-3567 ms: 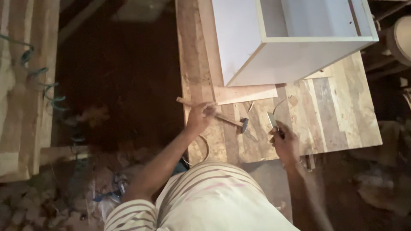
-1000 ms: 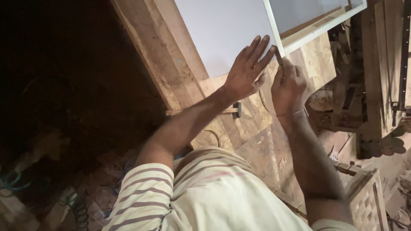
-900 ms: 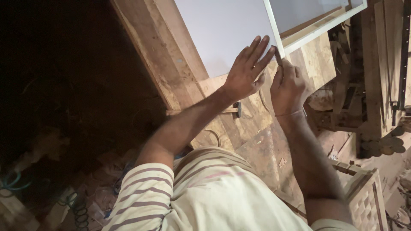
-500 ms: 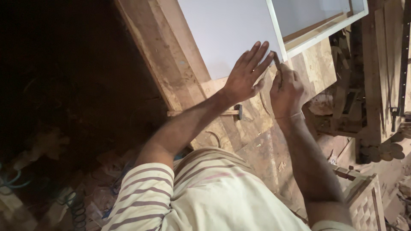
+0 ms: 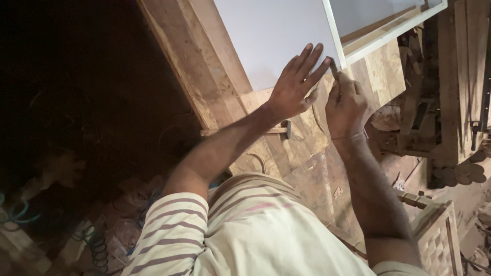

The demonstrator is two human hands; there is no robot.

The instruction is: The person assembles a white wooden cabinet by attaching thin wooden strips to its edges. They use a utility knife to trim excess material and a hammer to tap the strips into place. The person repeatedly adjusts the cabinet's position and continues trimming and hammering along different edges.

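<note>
Left hand: the left hand [image 5: 295, 87] lies flat and spread wide on the white flat-sided cabinet box [image 5: 276, 36], fingers stretched toward its near right corner, gripping nothing, only pressing.
Right hand: the right hand [image 5: 348, 105] is curled closed around a small dark slender tool [image 5: 334, 67], whose tip meets the cabinet's corner edge just beside the left fingertips; what kind of tool it is cannot be told.
Cabinet box: it lies on its side on the rough wooden plank tabletop [image 5: 312, 153], far from the body, with its white-rimmed open front facing right.
Step in hand: by the look of it, the tool is being set or worked at the corner edge while the other hand steadies the panel.
Next move calls for: probably firm pressure from the flat hand, and the tip kept exactly on the thin edge.
Around: a wooden-handled hammer [image 5: 276, 130] rests on the tabletop under the left forearm; wooden frames and offcuts [image 5: 455, 117] crowd the right; a dark floor lies to the left.
In the way: the left fingertips sit very close to the tool tip.
</note>
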